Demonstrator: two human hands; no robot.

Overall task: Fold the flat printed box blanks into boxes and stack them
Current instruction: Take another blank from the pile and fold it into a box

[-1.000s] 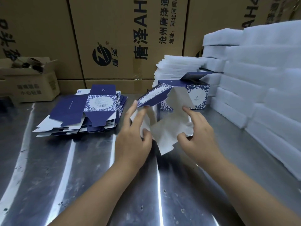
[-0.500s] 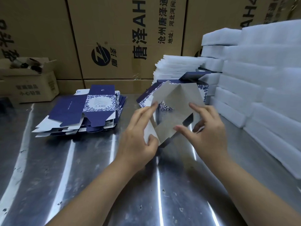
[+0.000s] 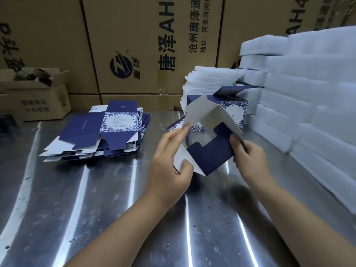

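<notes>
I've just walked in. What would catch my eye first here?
In the middle, the left hand and right hand hold a half-folded box, navy and white, over the metal table. A pile of flat blanks lies to its left; white foam sheets are stacked on the right.

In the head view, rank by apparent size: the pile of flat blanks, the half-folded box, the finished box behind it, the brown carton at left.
1. pile of flat blanks.
2. half-folded box and brown carton look alike; the box is nearer the camera, so unranked.
3. finished box, partly hidden.
</notes>
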